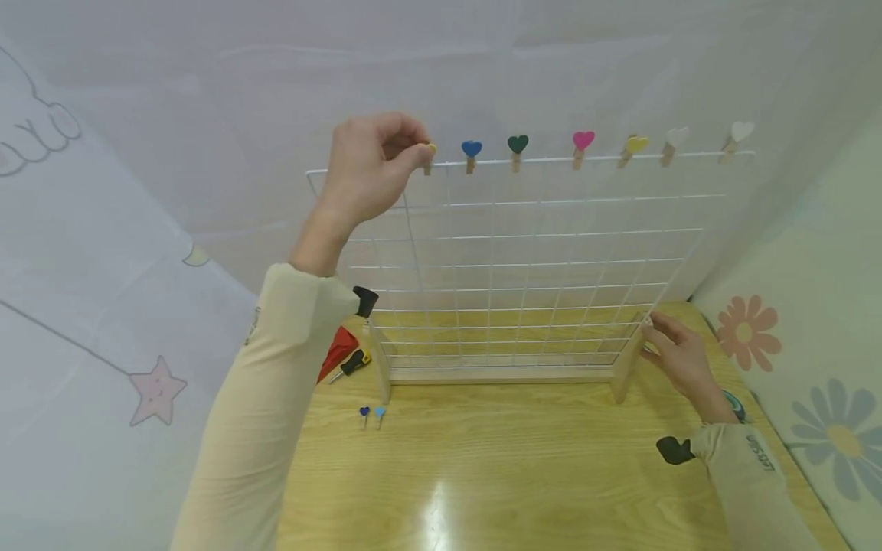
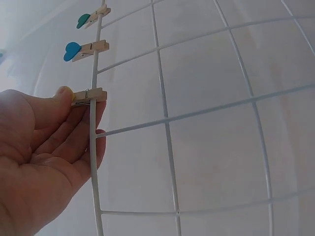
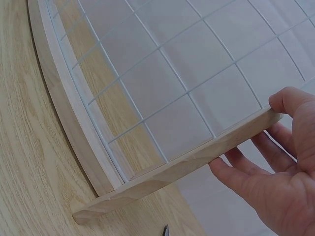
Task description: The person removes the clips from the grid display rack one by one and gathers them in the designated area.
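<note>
My left hand (image 1: pixel 372 164) pinches a small wooden clothespin with a yellow heart (image 2: pixel 88 95) between thumb and fingers. The clothespin sits across the top wire of a white wire grid (image 2: pixel 167 120), near its left end. Along that same wire stand more heart clothespins: blue (image 1: pixel 472 148), dark green (image 1: pixel 517 144), pink (image 1: pixel 583 141), yellow (image 1: pixel 637 144) and white ones (image 1: pixel 741 132). Low on the right, my right hand (image 1: pixel 678 356) grips the upper end of the stand's wooden side post (image 3: pixel 197 158), thumb on one side and fingers on the other.
Two loose clothespins, dark blue (image 1: pixel 364 412) and light blue (image 1: pixel 380 413), lie on the wooden table (image 1: pixel 510 459). Beyond the left post are a black-handled screwdriver (image 1: pixel 354 362) and a red item (image 1: pixel 338 352). A round teal object (image 1: pixel 736 405) is partly hidden behind my right wrist.
</note>
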Available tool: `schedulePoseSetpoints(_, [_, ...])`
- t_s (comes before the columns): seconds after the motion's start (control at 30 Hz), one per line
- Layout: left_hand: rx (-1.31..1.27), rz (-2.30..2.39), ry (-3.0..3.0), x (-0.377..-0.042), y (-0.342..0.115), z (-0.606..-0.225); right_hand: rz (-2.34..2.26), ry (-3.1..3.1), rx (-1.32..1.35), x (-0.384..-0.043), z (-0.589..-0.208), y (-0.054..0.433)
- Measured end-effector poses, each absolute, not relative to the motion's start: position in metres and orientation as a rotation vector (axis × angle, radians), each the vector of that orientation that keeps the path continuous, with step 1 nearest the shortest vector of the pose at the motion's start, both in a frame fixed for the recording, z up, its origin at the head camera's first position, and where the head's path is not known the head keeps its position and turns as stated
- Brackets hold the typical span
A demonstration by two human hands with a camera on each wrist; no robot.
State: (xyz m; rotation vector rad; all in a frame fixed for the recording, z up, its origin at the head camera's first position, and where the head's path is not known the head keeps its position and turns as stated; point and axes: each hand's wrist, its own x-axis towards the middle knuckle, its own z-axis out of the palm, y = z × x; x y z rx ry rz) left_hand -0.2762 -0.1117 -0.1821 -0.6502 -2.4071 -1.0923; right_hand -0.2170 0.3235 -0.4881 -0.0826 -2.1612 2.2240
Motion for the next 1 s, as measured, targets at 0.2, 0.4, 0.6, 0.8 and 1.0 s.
schedulePoseSetpoints(0.2, [-0.59, -1.183, -2.34, -0.278, -0.112, -0.185, 2.228, -2.148, -0.061, -0.217, -0.489, 0.322])
schedulePoseSetpoints(0.4, [-0.572, -1.269, -2.263, -0.28, -0.114, -0.186, 2.221, -2.149, -0.053, -0.217, -0.491, 0.32])
schedulePoseSetpoints(0.6, [-0.636, -1.388, -2.16, -0.278, -0.121, -0.177, 2.224, -2.149, -0.029, -0.221, -0.491, 0.319])
schedulePoseSetpoints(0.8, [-0.707, -1.607, -2.041, -0.263, -0.126, -0.173, 2.216, -2.162, -0.015, -0.221, -0.493, 0.319])
schedulePoseSetpoints(1.0, [-0.774, -1.675, -1.976, -0.251, -0.141, -0.182, 2.206, -2.168, -0.031, -0.222, -0.493, 0.321])
